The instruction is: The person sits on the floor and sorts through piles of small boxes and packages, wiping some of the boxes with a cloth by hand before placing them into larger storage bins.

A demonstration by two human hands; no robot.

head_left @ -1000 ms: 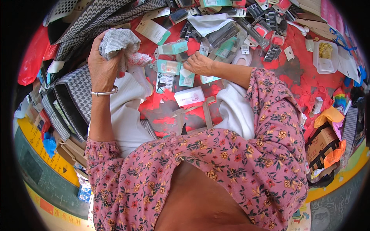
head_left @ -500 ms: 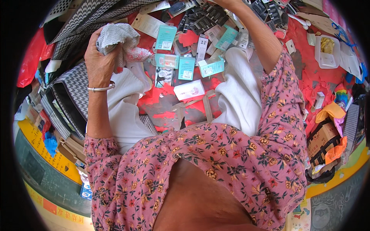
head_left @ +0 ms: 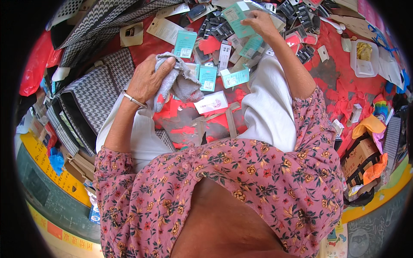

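My left hand point(head_left: 147, 81) grips a crumpled grey cloth point(head_left: 183, 81) above the red mat point(head_left: 180, 109), a metal bangle on its wrist. My right hand point(head_left: 260, 22) is stretched far forward and pinches a teal card package point(head_left: 238, 19) at the top of the view. Several more teal packages point(head_left: 208, 77) and small dark packets point(head_left: 217, 30) lie scattered between the two hands. A white card point(head_left: 211, 103) rests on the mat just below the cloth.
Black-and-white houndstooth bags point(head_left: 81, 99) are stacked at the left. A clear plastic box point(head_left: 365, 58) sits at the far right, with cardboard boxes and orange bags point(head_left: 363, 157) below it. My white-trousered knees point(head_left: 269, 107) frame the mat.
My left hand has come down and rightward with the cloth. My right hand has reached forward from the nearby packages and taken hold of a teal package at the far pile.
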